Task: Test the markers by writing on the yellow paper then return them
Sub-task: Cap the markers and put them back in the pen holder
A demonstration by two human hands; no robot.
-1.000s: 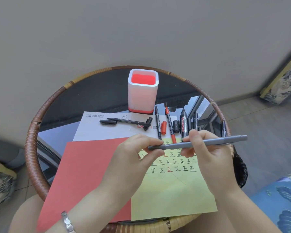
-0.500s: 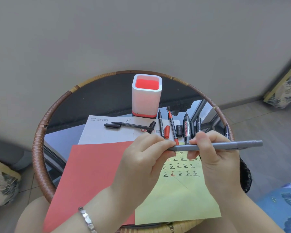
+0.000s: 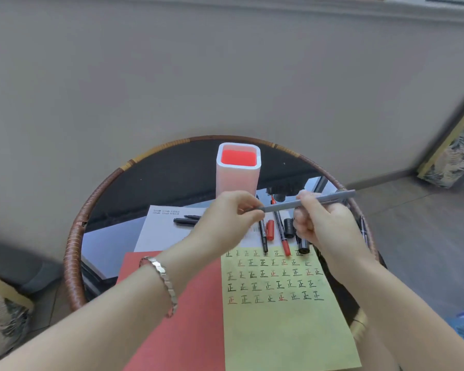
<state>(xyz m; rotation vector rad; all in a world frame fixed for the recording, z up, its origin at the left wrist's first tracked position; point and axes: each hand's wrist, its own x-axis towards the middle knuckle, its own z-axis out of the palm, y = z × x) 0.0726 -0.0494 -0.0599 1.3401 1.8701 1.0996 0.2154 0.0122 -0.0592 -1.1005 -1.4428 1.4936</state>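
Rows of the character 正, most in black and a few in red, fill the upper half of the yellow paper (image 3: 287, 311), which lies on the round glass table (image 3: 73, 253) beside a red sheet (image 3: 193, 317). Above both papers, the left hand (image 3: 225, 218) pinches the near end of a grey marker (image 3: 306, 202) between thumb and fingertips, while the right hand (image 3: 324, 223) is closed around its barrel; the marker is held level in the air, clear of the page. Behind the hands stands a white pen holder (image 3: 238, 170) with a red inside. Loose markers (image 3: 279, 228) and caps lie on a white sheet (image 3: 161, 231) whose small printed header is too blurred to read
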